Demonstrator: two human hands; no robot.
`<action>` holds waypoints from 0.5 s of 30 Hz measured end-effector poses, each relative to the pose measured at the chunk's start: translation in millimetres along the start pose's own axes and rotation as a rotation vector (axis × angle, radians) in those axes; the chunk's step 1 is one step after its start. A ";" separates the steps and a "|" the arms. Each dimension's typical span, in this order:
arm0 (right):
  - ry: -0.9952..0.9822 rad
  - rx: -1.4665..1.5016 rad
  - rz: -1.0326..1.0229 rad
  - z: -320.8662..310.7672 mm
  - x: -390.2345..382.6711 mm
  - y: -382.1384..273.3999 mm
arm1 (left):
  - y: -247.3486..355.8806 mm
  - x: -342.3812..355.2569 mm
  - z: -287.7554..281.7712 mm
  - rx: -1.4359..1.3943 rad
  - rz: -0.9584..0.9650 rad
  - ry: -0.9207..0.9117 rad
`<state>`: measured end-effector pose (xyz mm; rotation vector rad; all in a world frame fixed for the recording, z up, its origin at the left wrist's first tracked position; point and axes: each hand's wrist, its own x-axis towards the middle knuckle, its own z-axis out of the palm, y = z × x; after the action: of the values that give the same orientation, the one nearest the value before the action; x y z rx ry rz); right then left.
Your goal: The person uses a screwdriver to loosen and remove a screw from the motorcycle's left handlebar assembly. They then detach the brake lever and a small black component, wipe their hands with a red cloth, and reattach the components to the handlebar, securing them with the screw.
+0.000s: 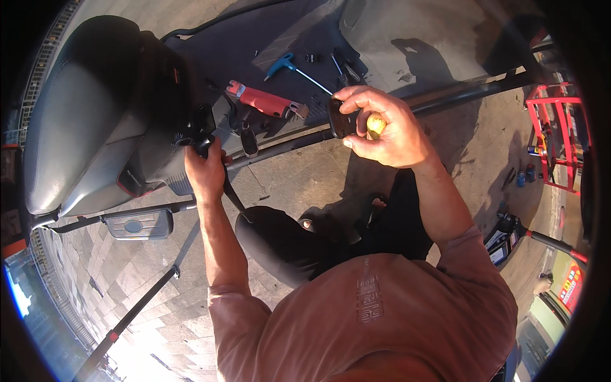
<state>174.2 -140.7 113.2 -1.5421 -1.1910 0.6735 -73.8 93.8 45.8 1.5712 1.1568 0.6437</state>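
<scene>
My left hand [207, 170] is closed round the lower end of a black jointed part [202, 126], beside the dark vehicle seat [89, 121]. Part of that grip is hidden. Between the fingertips and thumb of my right hand [398, 130] is a dark, flat piece with rounded corners [342, 119], held upright above the black bar. A small yellow, roundish thing [376, 125] also sits inside the curled fingers of that hand. Close by on the dark floorboard lie a red tool [264, 100] and a blue-handled hex key [283, 65]. Near the bar's edge rests a small black oval-ended piece [249, 141].
A long black bar [471, 95] runs along the floorboard's near side. Several small dark parts [347, 69] lie behind the hex key. At left a ribbed footrest [139, 225] juts out over paving. A red metal rack [560, 134] and cans [522, 177] stand at right.
</scene>
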 end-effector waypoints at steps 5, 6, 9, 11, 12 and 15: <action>0.030 0.101 0.024 7.1 -7.0 21.9 | -36.3 72.3 -6.0 0.847 0.313 0.051; 0.034 0.095 0.062 7.6 -7.5 27.6 | -43.8 79.6 -2.5 0.856 0.289 0.063; 0.063 0.045 0.123 9.7 -8.4 46.3 | -59.4 94.7 6.7 0.893 0.254 0.086; 0.093 0.004 0.102 12.7 -7.4 60.0 | -65.6 99.4 12.5 0.930 0.285 0.100; 0.116 -0.017 0.073 15.1 -6.9 66.5 | -68.0 99.3 14.3 0.926 0.272 0.103; 0.134 -0.024 0.067 25.6 -4.7 82.3 | -67.5 97.3 15.8 0.931 0.279 0.123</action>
<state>178.9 -133.7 27.4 -1.6268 -1.0548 0.5923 -46.2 175.6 -36.7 2.5356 1.4431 0.3811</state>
